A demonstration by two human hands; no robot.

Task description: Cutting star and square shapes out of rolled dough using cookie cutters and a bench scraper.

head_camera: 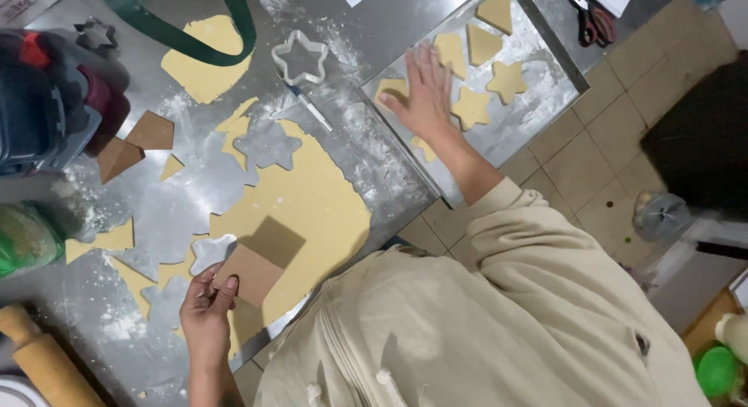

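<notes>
The dough sheet [312, 200] lies on the steel table [374, 154], star holes cut in it. Right hand [425, 91] rests flat, fingers spread, on the tray [538, 103] among star pieces. Left hand [206, 306] pinches a brown card [251, 273] over the dough's near edge.

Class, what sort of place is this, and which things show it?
Probably a kitchen or small bakery: rolled dough with star-shaped holes on a floured steel table, cut shapes on a baking tray, and a rolling pin.
</notes>
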